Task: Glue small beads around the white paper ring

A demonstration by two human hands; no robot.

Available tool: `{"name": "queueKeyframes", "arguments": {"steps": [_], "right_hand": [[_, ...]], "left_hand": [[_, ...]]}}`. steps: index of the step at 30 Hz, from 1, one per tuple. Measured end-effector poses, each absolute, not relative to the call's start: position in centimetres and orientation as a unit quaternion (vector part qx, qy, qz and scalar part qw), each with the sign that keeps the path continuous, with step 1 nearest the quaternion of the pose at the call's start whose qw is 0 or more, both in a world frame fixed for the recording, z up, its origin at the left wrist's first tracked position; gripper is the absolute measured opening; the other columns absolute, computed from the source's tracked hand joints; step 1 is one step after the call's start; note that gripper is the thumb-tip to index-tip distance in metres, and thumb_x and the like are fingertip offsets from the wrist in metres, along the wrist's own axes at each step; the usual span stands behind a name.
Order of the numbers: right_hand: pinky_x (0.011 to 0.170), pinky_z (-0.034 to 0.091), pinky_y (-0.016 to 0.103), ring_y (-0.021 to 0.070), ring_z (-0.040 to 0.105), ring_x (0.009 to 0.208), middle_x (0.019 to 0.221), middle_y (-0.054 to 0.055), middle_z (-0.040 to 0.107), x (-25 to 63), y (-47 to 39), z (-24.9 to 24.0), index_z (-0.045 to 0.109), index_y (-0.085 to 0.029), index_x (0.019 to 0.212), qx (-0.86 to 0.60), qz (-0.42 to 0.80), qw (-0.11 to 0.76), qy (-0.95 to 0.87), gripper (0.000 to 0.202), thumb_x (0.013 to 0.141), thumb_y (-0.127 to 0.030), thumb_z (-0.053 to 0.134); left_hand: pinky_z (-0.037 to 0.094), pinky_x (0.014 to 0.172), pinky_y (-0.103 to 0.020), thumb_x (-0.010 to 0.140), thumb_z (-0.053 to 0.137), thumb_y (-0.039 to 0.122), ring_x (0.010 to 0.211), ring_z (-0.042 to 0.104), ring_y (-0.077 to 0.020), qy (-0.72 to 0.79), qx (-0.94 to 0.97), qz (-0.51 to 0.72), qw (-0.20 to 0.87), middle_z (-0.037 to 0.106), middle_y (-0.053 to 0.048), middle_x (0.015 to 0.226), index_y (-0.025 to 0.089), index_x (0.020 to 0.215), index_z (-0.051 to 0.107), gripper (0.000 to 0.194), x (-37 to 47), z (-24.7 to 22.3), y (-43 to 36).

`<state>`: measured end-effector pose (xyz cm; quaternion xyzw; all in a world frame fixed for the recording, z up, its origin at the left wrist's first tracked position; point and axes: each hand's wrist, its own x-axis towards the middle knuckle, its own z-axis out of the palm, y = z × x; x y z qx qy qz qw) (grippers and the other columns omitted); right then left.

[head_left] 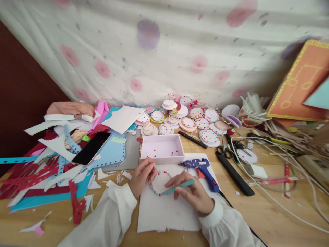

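Note:
A round white paper disc (159, 181) edged with small red and blue pieces lies on a white sheet (167, 214). My left hand (144, 175) is closed at the disc's left edge, thumb and fingers pinched together there. In my right hand (193, 192) is a slim teal pointed tool (181, 185), maybe tweezers, slanting down to the disc's lower edge. Just beyond stands a shallow pale pink box (162, 158) with a few tiny red pieces inside. To the right of it, a blue glue gun (205, 168) lies with its nozzle near the box.
Several decorated paper discs (187, 122) crowd the back. A black pen (192, 139), scissors (224, 151) and a black stick-like object (233, 171) lie rightward, beside a looping white cable (277, 202). Paper scraps (77, 206) and a phone (92, 148) cover the left.

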<state>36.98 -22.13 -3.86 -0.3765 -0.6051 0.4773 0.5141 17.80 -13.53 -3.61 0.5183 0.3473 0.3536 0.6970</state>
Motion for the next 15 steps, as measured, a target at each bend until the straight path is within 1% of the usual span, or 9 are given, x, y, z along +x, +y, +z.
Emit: {"name": "queueKeyframes", "arguments": {"steps": [4,6,8,10,12,13,15], "right_hand": [[0.063,0.054,0.03,0.0166,0.067,0.069,0.078,0.008,0.07,37.0,-22.4,-4.1,0.061,-0.016,0.093,-0.389,0.438,0.485,-0.649,0.017,0.093,-0.03,0.052],[0.063,0.053,0.03,0.0162,0.067,0.065,0.069,0.005,0.069,37.0,-22.5,-4.1,0.061,-0.016,0.09,-0.395,0.434,0.491,-0.644,0.017,0.093,-0.031,0.052],[0.058,0.052,0.028,0.0144,0.065,0.056,0.064,0.002,0.066,36.9,-22.5,-4.0,0.059,-0.016,0.087,-0.396,0.442,0.5,-0.63,0.018,0.093,-0.032,0.052],[0.049,0.048,0.024,0.0107,0.06,0.046,0.067,0.002,0.065,36.9,-22.6,-4.0,0.058,-0.016,0.086,-0.395,0.455,0.51,-0.614,0.019,0.092,-0.033,0.053],[0.042,0.044,0.021,0.0075,0.055,0.041,0.075,0.004,0.066,36.8,-22.6,-4.1,0.058,-0.016,0.086,-0.395,0.464,0.514,-0.604,0.02,0.091,-0.035,0.054],[0.04,0.042,0.02,0.0067,0.054,0.041,0.077,0.004,0.066,36.7,-22.5,-4.2,0.058,-0.016,0.086,-0.397,0.465,0.515,-0.602,0.021,0.091,-0.036,0.055],[0.039,0.042,0.019,0.0063,0.053,0.041,0.076,0.003,0.065,36.7,-22.5,-4.4,0.058,-0.016,0.085,-0.398,0.462,0.517,-0.6,0.022,0.09,-0.037,0.056]], "left_hand": [[0.028,0.053,-0.024,0.088,0.049,0.041,0.049,0.034,-0.0095,0.355,0.511,0.36,0.695,0.042,0.007,0.053,0.019,0.073,0.043,0.028,17.3,-3.2,-14.1],[0.028,0.054,-0.024,0.089,0.047,0.041,0.05,0.034,-0.0095,0.369,0.508,0.382,0.678,0.041,0.006,0.054,0.019,0.07,0.042,0.03,16.4,-2.5,-14.3],[0.029,0.053,-0.024,0.091,0.044,0.039,0.049,0.032,-0.0094,0.383,0.505,0.407,0.658,0.04,0.006,0.054,0.02,0.065,0.037,0.033,15.2,-1.3,-14.4],[0.029,0.052,-0.024,0.091,0.043,0.038,0.049,0.031,-0.0099,0.398,0.502,0.437,0.632,0.038,0.006,0.054,0.02,0.063,0.034,0.034,13.6,0.3,-14.5],[0.029,0.05,-0.024,0.091,0.044,0.037,0.048,0.029,-0.0105,0.424,0.502,0.45,0.604,0.036,0.006,0.053,0.021,0.064,0.033,0.033,11.8,2.0,-14.7],[0.03,0.051,-0.024,0.091,0.044,0.036,0.049,0.03,-0.0108,0.439,0.51,0.459,0.58,0.036,0.006,0.052,0.021,0.063,0.032,0.034,10.7,2.9,-14.8],[0.032,0.05,-0.023,0.092,0.041,0.035,0.048,0.029,-0.0104,0.476,0.529,0.478,0.515,0.033,0.006,0.051,0.02,0.062,0.03,0.036,8.0,4.5,-15.3]]}}
